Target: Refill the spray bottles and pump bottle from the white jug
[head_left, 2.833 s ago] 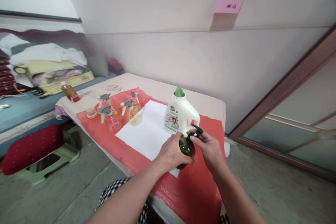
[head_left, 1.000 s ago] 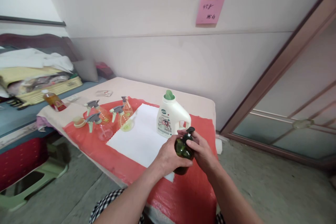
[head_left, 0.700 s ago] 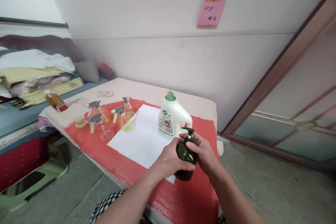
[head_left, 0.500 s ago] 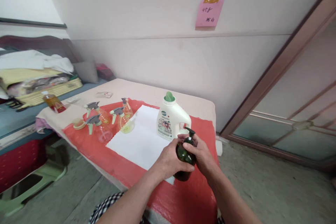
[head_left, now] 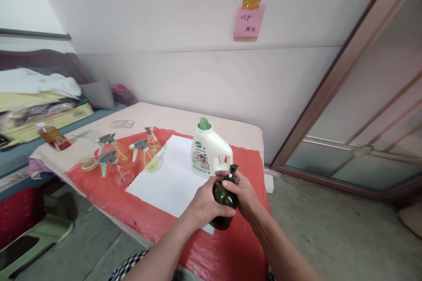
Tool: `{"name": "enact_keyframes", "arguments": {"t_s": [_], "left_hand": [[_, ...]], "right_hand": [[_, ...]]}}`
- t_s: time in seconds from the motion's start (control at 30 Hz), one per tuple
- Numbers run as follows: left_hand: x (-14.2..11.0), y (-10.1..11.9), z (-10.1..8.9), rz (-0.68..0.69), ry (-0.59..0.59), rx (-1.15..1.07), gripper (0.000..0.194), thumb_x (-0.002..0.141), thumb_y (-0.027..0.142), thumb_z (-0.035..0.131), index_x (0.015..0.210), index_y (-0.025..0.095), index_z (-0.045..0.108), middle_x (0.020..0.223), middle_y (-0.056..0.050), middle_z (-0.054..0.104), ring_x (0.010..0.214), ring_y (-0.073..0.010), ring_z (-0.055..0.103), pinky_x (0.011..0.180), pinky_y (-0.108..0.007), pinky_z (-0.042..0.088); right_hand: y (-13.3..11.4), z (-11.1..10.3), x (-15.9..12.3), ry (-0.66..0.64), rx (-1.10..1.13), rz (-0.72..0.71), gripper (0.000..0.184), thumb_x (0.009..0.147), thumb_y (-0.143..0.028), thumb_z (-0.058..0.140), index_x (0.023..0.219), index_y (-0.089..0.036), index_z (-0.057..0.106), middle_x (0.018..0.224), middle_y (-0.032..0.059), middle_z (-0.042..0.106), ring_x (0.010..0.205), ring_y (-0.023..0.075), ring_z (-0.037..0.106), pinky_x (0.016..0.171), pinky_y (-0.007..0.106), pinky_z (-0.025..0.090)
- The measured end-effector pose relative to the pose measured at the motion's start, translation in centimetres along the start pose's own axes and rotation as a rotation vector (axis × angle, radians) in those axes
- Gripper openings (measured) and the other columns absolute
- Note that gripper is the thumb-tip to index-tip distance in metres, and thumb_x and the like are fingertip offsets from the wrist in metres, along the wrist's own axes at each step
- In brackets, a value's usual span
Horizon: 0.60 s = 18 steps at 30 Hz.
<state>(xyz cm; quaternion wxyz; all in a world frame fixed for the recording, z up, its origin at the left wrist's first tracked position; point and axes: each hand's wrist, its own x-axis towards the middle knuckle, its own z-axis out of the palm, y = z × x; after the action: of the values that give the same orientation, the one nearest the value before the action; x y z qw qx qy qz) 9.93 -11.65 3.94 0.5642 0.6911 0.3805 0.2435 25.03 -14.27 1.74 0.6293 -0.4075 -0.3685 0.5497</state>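
Observation:
A dark green pump bottle (head_left: 221,224) with a black pump head is between my hands above the near right part of the table. My left hand (head_left: 207,201) is wrapped round the bottle's body from the left. On the other side, my right hand (head_left: 242,189) grips the collar just under the pump, its thumb across the front. Just behind them a white detergent jug (head_left: 201,149) stands upright, with a green piece in its mouth. The jug rests on a white sheet (head_left: 158,191), and the sheet lies on a red cloth (head_left: 115,199).
Several clear spray bottles (head_left: 122,171) with grey and white triggers stand left of the sheet, near a small round brush (head_left: 88,163). An amber bottle (head_left: 54,136) lies at the table's left edge. A pink note (head_left: 249,22) is taped to the wall.
The whole view has shifted, so things appear a little further left. Both hands keep their hold on the pump bottle, and the pump head has turned to point more to the right.

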Motion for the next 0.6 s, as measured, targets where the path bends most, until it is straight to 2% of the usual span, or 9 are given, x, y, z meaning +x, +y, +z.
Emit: {"name": "enact_keyframes", "arguments": {"t_s": [0.1, 0.17, 0.27, 0.5, 0.6], "left_hand": [[0.0, 0.1, -0.3, -0.010, 0.015, -0.001, 0.075, 0.054, 0.024, 0.084, 0.123, 0.022, 0.054, 0.109, -0.003, 0.067, 0.102, -0.0249, 0.060, 0.089, -0.034, 0.046], [0.0, 0.0, -0.5, -0.016, 0.020, -0.016, 0.075, 0.054, 0.025, 0.084, 0.123, 0.022, 0.054, 0.109, -0.004, 0.067, 0.103, -0.0253, 0.060, 0.089, -0.035, 0.045], [0.1, -0.2, -0.5, -0.014, 0.013, -0.048, 0.075, 0.055, 0.024, 0.084, 0.123, 0.021, 0.053, 0.109, -0.004, 0.067, 0.102, -0.0253, 0.061, 0.089, -0.035, 0.046], [0.4, -0.8, 0.0, 0.008, -0.007, -0.060, 0.074, 0.056, 0.021, 0.083, 0.124, 0.022, 0.054, 0.106, -0.003, 0.068, 0.099, -0.0250, 0.061, 0.090, -0.035, 0.045], [0.5, -0.8, -0.3, 0.016, 0.002, -0.068, 0.075, 0.055, 0.020, 0.082, 0.124, 0.022, 0.054, 0.108, -0.003, 0.067, 0.101, -0.0252, 0.060, 0.090, -0.035, 0.045]], "right_hand": [[-0.3, -0.2, 0.0, -0.063, 0.062, -0.009, 0.040, 0.070, -0.035, 0.077, 0.108, -0.023, 0.070, 0.106, 0.0060, 0.070, 0.103, 0.0265, 0.060, 0.094, 0.040, 0.045], [-0.5, -0.3, 0.0, -0.103, 0.090, 0.026, 0.037, 0.073, -0.034, 0.075, 0.108, -0.022, 0.071, 0.107, 0.0068, 0.070, 0.104, 0.0265, 0.061, 0.096, 0.041, 0.043], [-0.5, -0.5, 0.1, -0.100, 0.107, 0.058, 0.031, 0.074, -0.034, 0.076, 0.102, -0.021, 0.073, 0.107, 0.0062, 0.070, 0.099, 0.0236, 0.062, 0.094, 0.037, 0.044], [0.4, -0.3, 0.1, -0.019, 0.094, 0.049, 0.042, 0.064, -0.033, 0.084, 0.102, -0.019, 0.070, 0.090, 0.0044, 0.070, 0.087, 0.0215, 0.063, 0.081, 0.034, 0.048], [0.0, -0.2, 0.1, -0.028, 0.122, 0.043, 0.042, 0.064, -0.033, 0.083, 0.101, -0.019, 0.071, 0.104, 0.0059, 0.069, 0.096, 0.0230, 0.061, 0.086, 0.034, 0.046]]}}
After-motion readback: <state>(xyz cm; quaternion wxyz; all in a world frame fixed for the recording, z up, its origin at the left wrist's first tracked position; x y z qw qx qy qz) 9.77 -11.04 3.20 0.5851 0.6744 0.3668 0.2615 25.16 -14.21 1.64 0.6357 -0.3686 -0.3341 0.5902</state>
